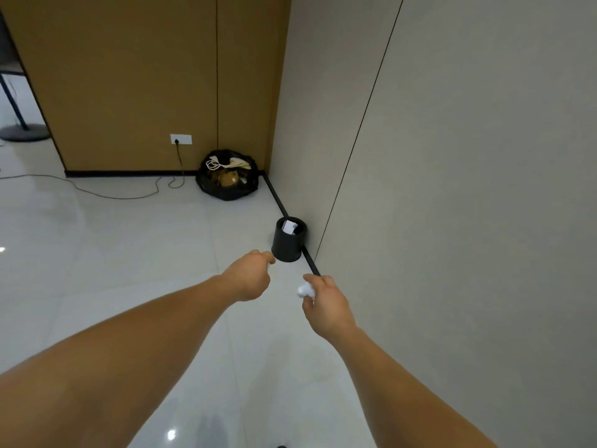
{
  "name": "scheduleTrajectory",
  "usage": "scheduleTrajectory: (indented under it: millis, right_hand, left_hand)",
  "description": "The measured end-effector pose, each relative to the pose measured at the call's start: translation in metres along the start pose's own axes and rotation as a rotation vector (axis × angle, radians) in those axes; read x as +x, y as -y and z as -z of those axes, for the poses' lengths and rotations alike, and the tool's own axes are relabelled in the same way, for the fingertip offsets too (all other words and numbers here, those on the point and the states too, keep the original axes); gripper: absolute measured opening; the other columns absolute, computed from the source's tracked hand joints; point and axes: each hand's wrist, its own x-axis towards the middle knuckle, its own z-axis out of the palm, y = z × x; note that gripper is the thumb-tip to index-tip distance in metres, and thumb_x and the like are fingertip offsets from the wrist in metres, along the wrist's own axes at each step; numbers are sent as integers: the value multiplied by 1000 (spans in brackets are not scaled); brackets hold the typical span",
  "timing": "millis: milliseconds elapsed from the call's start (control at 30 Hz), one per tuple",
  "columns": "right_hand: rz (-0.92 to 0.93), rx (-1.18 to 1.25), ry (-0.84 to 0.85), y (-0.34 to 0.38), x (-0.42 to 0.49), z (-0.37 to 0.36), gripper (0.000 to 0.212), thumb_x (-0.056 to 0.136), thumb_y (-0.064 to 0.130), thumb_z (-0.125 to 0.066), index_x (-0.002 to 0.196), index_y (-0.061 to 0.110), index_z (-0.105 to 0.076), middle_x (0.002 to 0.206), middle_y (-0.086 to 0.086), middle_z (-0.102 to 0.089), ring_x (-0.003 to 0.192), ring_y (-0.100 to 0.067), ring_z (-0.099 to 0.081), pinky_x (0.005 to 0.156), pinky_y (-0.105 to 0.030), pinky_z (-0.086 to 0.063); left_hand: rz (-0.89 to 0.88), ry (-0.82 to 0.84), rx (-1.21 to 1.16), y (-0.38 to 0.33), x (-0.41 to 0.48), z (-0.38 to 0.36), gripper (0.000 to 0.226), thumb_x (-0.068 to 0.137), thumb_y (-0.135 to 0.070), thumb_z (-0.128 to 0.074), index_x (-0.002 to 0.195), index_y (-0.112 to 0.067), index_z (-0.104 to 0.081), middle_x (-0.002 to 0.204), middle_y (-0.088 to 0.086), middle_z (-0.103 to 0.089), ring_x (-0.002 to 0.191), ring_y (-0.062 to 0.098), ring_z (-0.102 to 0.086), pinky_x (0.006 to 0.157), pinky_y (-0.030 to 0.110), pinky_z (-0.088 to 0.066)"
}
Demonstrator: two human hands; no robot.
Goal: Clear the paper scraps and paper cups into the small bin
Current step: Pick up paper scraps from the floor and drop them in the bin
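Hands both out in front of you, above the floor (129, 253). Your right hand (326, 307) has its fingers clamped on a crumpled paper ball (306, 290), held in the air near the small bin (287, 248) and short of its rim. Your left hand (248, 276) is a fist with the fingers curled together. A white sliver shows at them, maybe a scrap, can't tell. The small bin stands upright on the floor against the grey wall (452, 189), with white paper (289, 227) inside. Back in the corner sits a full black rubbish bag (227, 189). A cable (129, 197) runs from a wall socket (181, 139).
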Motion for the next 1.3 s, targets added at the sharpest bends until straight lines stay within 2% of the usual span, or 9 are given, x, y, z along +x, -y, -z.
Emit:
scheduleTrajectory:
  millis: [267, 500, 600, 700, 900, 1100, 1300]
  right_hand:
    - [77, -23, 53, -11, 186, 20, 47, 96, 18, -47, 143, 23, -42, 141, -4, -42, 121, -24, -50, 93, -28, -40]
    - [99, -29, 109, -7, 323, 5, 48, 96, 17, -46, 143, 25, -41, 142, -2, -40, 121, -25, -49, 93, -31, -40]
    - [71, -39, 109, -6, 388, -3, 46, 96, 16, -44, 141, 25, -44, 141, -3, -42, 118, -26, -51, 91, -29, -40]
    - [26, -41, 99, -4, 455, -4, 46, 96, 17, -44, 141, 25, -45, 141, -4, -43, 121, -26, -49, 97, -33, -42]
    - [-94, -40, 87, -8, 564, -7, 47, 97, 18, -47, 143, 23, -43, 140, -6, -42, 116, -28, -54, 95, -34, -45]
    - [-155, -38, 79, -52, 666, -7, 44, 95, 17, -49, 138, 22, -48, 134, -7, -47, 118, -27, -52, 96, -31, -44]
    - [-186, -17, 119, -110, 787, -7, 48, 96, 19, -49, 143, 21, -43, 138, -6, -44, 122, -26, -49, 102, -33, -42]
  left_hand:
    - [77, -86, -11, 1, 149, 55, 47, 95, -4, -39, 140, -18, -42, 139, 9, -44, 120, 28, -49, 94, 32, -42]
    - [107, -46, -41, 37, 276, 73, 48, 95, -4, -40, 141, -18, -42, 141, 9, -43, 122, 27, -47, 95, 30, -43]
    - [98, -13, -60, 57, 346, 80, 48, 96, -4, -41, 141, -18, -41, 142, 10, -42, 122, 27, -48, 92, 29, -43]
    - [76, -26, -101, 74, 420, 94, 47, 96, -5, -44, 141, -17, -41, 141, 10, -43, 122, 27, -48, 94, 30, -43]
    - [20, 70, -90, 95, 551, 116, 45, 96, -8, -45, 140, -17, -41, 139, 11, -44, 122, 27, -47, 95, 30, -42]
    - [-61, 149, -73, 80, 689, 112, 46, 95, -9, -48, 140, -15, -41, 138, 14, -44, 122, 28, -46, 95, 29, -39]
    - [-68, 204, -68, 62, 815, 90, 45, 96, -8, -46, 141, -15, -41, 139, 12, -44, 124, 26, -45, 95, 23, -35]
